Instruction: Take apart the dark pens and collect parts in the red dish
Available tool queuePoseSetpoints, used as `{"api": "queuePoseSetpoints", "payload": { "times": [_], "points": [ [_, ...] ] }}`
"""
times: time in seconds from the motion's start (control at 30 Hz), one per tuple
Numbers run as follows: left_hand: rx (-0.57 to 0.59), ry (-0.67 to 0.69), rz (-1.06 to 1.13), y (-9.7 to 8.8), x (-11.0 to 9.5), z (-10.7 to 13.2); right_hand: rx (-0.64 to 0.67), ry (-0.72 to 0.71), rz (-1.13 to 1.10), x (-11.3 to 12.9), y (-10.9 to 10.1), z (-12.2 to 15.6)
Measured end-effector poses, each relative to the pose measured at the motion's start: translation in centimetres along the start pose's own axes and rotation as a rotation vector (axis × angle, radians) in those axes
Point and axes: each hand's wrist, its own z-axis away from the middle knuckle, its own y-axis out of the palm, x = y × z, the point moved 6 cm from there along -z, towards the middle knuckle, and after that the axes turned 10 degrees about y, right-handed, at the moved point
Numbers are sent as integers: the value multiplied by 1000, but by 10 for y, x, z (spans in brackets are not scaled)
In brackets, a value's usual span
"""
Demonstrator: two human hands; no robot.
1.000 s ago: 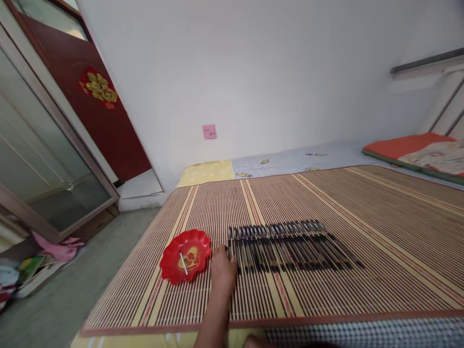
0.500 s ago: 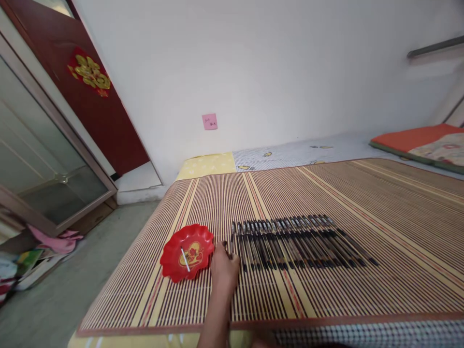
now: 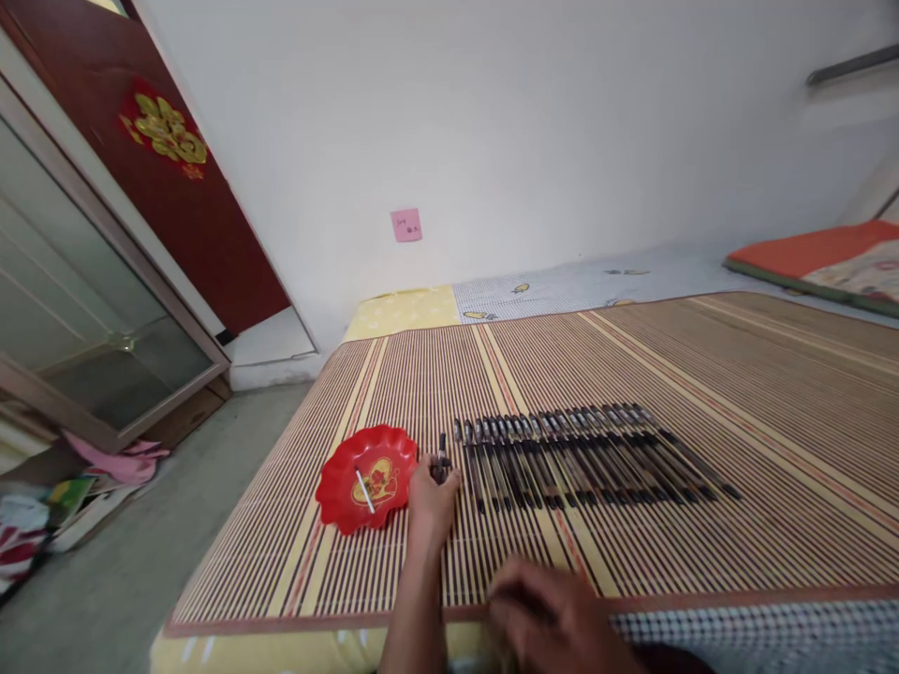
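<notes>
Between the red plate (image 3: 335,479) and the row of pens (image 3: 591,465), a dark pen (image 3: 442,443) juts from the left hand (image 3: 431,504), held in a nearly closed pinch; handling that single pen seems the step in hand, and the next move calls for a steady grip; the right hand (image 3: 544,604), blurred, half-curls above the mat (image 3: 351,580), any hold impossible to tell. Far more of it shows than half a second earlier.

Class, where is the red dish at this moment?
In the head view, the red dish lies left of centre on the striped mat, just left of the left hand, with the dark pens farther right.
</notes>
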Motion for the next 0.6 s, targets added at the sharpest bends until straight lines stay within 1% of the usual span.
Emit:
{"api": "queuePoseSetpoints", "payload": {
  "times": [0.07,0.1,0.13,0.17,0.2,0.23,0.27,0.33,0.4,0.5,0.6],
  "points": [
    [-12,-1,-16,0,-3,2,-281,-103,-96,43,-49,-19],
    [-17,0,-23,-1,-6,3,-424,-195,-178,64,-74,-24],
    [-16,5,-25,-2,-11,2,-573,-316,-293,84,-97,-25],
    [-13,17,-21,-4,-17,1,-690,-432,-409,99,-115,-23],
    [-8,38,-12,-6,-26,-3,-780,-534,-508,109,-127,-19],
    [0,66,1,-9,-35,-8,-854,-617,-565,115,-135,-14],
    [3,101,13,-12,-45,-14,-900,-658,-592,118,-139,-10],
    [4,152,14,-15,-59,-27,-947,-679,-594,117,-139,-5],
    [3,135,-54,-12,-62,-37,-957,-670,-610,113,-136,-3],
    [24,33,-204,1,-42,-37,-942,-668,-662,109,-136,-5],
    [48,-27,-289,15,-17,-24,-924,-639,-662,108,-140,-11]
  ]
}}
